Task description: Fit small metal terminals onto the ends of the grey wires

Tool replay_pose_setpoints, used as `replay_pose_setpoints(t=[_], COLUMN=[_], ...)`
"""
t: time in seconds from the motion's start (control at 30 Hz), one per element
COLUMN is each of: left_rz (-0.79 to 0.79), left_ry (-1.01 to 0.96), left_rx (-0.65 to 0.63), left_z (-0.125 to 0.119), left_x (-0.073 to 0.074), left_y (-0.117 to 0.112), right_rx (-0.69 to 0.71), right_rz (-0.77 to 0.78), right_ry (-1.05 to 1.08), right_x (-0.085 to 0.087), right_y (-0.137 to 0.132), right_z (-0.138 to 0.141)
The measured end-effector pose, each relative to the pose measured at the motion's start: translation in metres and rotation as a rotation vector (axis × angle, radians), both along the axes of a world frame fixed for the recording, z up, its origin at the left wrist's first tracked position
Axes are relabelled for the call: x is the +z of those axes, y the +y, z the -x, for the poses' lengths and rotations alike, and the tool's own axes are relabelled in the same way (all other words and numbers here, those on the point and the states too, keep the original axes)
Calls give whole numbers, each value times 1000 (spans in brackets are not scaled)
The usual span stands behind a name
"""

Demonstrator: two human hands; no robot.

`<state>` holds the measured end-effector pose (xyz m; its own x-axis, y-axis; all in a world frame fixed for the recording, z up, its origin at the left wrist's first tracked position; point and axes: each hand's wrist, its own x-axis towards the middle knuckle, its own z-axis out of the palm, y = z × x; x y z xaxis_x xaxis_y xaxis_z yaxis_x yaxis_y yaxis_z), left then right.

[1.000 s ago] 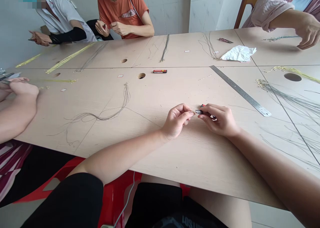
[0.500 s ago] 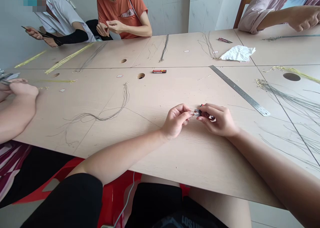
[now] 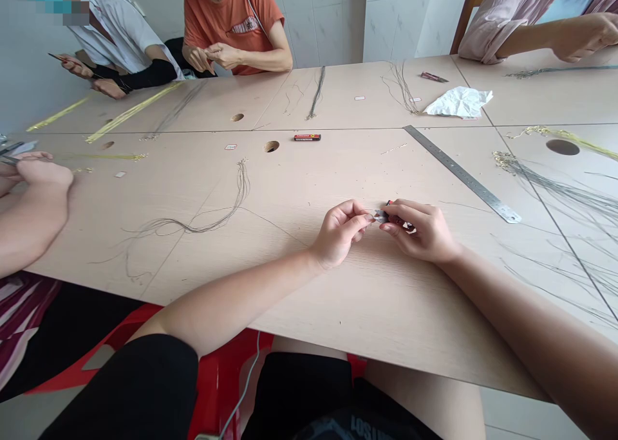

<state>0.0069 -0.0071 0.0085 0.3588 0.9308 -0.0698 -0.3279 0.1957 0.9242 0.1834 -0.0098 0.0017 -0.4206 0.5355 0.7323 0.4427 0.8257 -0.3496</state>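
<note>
My left hand (image 3: 340, 233) and my right hand (image 3: 420, 231) meet in front of me above the light wood table (image 3: 309, 298). The right fingers are closed on a small red-handled tool (image 3: 398, 216), probably pliers, partly hidden by them. A small silvery piece (image 3: 380, 216) sits at the left fingertips, pinched against the tool's tip; it is too small to identify. A long bunch of thin grey cords (image 3: 212, 220) lies on the table to my left, apart from both hands.
A steel ruler (image 3: 463, 173) lies just beyond my right hand, with more loose cords (image 3: 555, 189) to its right. A small black-and-red box (image 3: 307, 137), crumpled white paper (image 3: 458, 102) and round table holes (image 3: 271, 146) lie further off. Several co-workers' hands (image 3: 41, 173) work around the table.
My hands stay nearly still, with the small piece and tool together at the fingertips. The whole view shifts slightly, and a co-worker's hand at the upper right draws back.
</note>
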Motion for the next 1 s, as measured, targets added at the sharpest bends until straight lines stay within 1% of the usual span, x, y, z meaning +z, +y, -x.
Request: replay_pose_setpoints(t=[0.23, 0.47, 0.7, 1.0], left_rz=[4, -5, -3, -12], left_ry=[6, -4, -7, -6], left_rx=[10, 0, -12, -3], left_z=[0, 0, -1, 0], left_x=[2, 2, 3, 1], left_y=[0, 0, -1, 0], right_rx=[-3, 34, 49, 13], right_rz=[-5, 46, 40, 13], right_ry=[13, 14, 24, 4], right_x=[0, 0, -1, -1], right_y=[1, 0, 1, 1], right_z=[0, 0, 0, 1])
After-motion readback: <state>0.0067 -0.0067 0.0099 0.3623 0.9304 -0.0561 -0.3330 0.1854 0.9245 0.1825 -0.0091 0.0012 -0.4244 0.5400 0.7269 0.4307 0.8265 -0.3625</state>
